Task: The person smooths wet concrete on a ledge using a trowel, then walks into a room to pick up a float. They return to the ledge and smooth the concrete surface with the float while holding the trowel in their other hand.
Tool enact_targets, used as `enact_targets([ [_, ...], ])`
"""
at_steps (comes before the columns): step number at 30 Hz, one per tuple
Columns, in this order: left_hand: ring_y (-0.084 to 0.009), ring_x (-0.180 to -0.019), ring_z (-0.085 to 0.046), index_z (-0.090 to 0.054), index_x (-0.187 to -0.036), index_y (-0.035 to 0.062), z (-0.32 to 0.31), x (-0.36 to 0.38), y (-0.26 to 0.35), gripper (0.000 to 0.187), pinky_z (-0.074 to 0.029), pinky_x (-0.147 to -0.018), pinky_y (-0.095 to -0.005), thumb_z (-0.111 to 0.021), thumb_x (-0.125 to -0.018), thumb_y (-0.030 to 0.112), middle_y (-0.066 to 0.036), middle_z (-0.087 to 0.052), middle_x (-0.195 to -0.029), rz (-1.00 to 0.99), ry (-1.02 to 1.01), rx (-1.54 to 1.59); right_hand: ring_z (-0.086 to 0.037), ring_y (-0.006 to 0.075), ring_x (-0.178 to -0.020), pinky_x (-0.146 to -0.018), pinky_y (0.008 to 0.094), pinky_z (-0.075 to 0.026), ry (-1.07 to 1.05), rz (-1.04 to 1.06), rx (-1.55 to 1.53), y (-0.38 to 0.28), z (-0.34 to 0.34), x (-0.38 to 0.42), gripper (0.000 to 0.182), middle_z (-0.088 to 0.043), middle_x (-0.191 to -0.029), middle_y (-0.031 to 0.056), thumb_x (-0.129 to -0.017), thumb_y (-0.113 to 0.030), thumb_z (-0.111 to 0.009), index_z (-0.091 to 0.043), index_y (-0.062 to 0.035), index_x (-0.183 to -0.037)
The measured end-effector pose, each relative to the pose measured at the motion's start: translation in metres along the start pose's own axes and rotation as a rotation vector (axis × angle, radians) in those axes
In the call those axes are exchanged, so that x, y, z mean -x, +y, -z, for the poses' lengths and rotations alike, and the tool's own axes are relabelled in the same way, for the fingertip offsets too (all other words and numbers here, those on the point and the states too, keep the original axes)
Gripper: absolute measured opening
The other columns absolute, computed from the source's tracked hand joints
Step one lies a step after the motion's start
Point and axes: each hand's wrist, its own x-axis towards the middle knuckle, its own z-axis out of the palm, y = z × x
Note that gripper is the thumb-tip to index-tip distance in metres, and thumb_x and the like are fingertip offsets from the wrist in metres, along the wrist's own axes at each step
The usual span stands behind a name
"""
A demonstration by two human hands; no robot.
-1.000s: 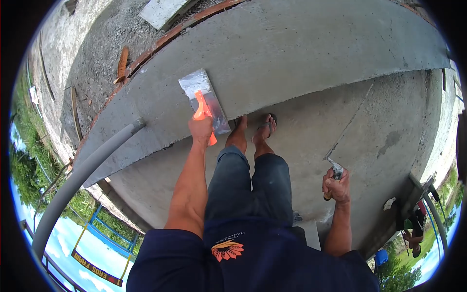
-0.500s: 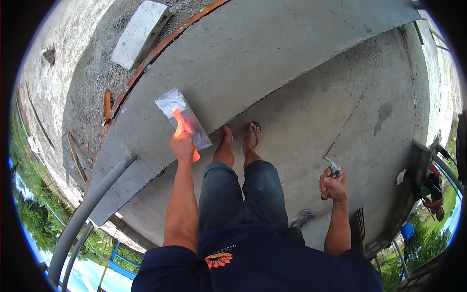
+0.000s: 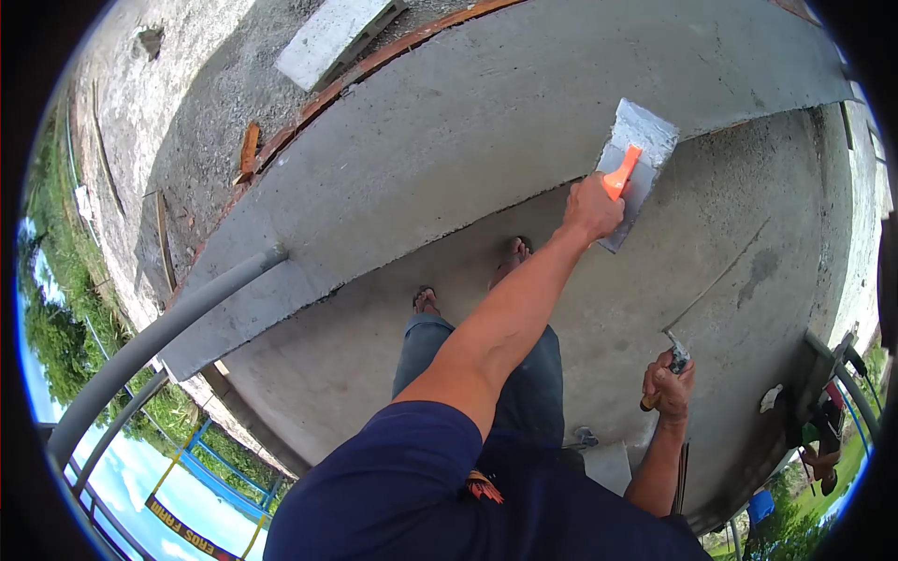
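Observation:
In the head view, my left hand [image 3: 594,208] grips the orange handle of a plastering trowel [image 3: 652,131], its flat steel blade smeared with wet grey mortar. My left arm crosses in front of my body, and the blade overlaps the edge of the raised concrete slab [image 3: 421,178]. On the right, my right hand [image 3: 670,385] is closed round the wooden handle of a pointed trowel [image 3: 679,353]. That trowel's mortar-caked neck points away from me, with the blade seen nearly edge-on. My feet are on the lower concrete floor [image 3: 374,355].
Reddish boards [image 3: 374,64] line the slab's outer edge, with a concrete block [image 3: 335,42] beyond them. At left, a curved grey pipe railing [image 3: 159,337] rises from the slab. Another person [image 3: 823,444] is at far right, near a blue container [image 3: 760,506].
My left hand has swung the plastering trowel from the left across to the right along the slab. My right hand, still holding its trowel, sits slightly lower and farther right in view.

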Motion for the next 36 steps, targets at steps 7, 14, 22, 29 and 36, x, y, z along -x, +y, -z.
enact_targets([
  [7, -0.0119, -0.064, -0.061, -0.056, -0.102, -0.0010, 0.171, 0.191, -0.161, 0.028, -0.052, -0.055, -0.0272, -0.073, -0.082, 0.011, -0.006, -0.061, -0.078, 0.356, -0.070, 0.553, -0.050, 0.0136, -0.043, -0.043, 0.0293, -0.046, -0.059, -0.032, 0.005, 0.032, -0.019, -0.008, 0.029, -0.052, -0.061, 0.0040, -0.079, -0.014, -0.072, -0.048, -0.0040, -0.092],
  [14, -0.0137, -0.054, -0.055, -0.054, -0.099, 0.0103, 0.320, 0.343, -0.312, 0.024, -0.050, -0.048, -0.0307, -0.071, -0.088, 0.023, -0.002, -0.054, -0.072, 0.266, 0.861, 1.006, -0.049, 0.0134, -0.041, -0.041, 0.0279, -0.044, -0.292, -0.121, 0.208, 0.052, -0.101, -0.022, 0.027, -0.047, -0.057, 0.0020, -0.078, -0.018, -0.071, -0.048, -0.0046, -0.085],
  [22, -0.0180, -0.048, -0.054, -0.053, -0.092, 0.0028, 0.400, 0.197, -0.365, 0.016, -0.047, -0.043, -0.0366, -0.063, -0.080, 0.006, -0.005, -0.054, -0.066, 0.413, 1.074, 0.872, -0.052, 0.0128, -0.042, -0.042, 0.0266, -0.045, -0.360, -0.161, 0.563, 0.089, -0.216, 0.000, 0.019, -0.052, -0.058, 0.0035, -0.077, -0.007, -0.067, -0.050, -0.0034, -0.083],
  [29, -0.0206, -0.051, -0.063, -0.059, -0.095, -0.0028, 0.488, 0.274, -0.439, 0.020, -0.051, -0.048, -0.0361, -0.062, -0.076, 0.004, -0.012, -0.063, -0.070, 0.460, 0.931, 0.439, -0.054, 0.0128, -0.045, -0.043, 0.0263, -0.044, -0.409, -0.194, 0.729, 0.150, -0.350, 0.003, 0.014, -0.053, -0.061, 0.0029, -0.077, -0.002, -0.063, -0.050, -0.0035, -0.083],
  [36, -0.0199, -0.052, -0.062, -0.059, -0.100, -0.0015, 0.585, 0.319, -0.538, 0.024, -0.050, -0.047, -0.0356, -0.061, -0.077, 0.003, -0.012, -0.064, -0.074, 0.436, 0.971, 0.444, -0.053, 0.0141, -0.044, -0.043, 0.0275, -0.044, -0.392, -0.148, 0.741, 0.172, -0.400, 0.044, 0.015, -0.052, -0.059, 0.0035, -0.076, -0.001, -0.063, -0.050, -0.0035, -0.083],
])
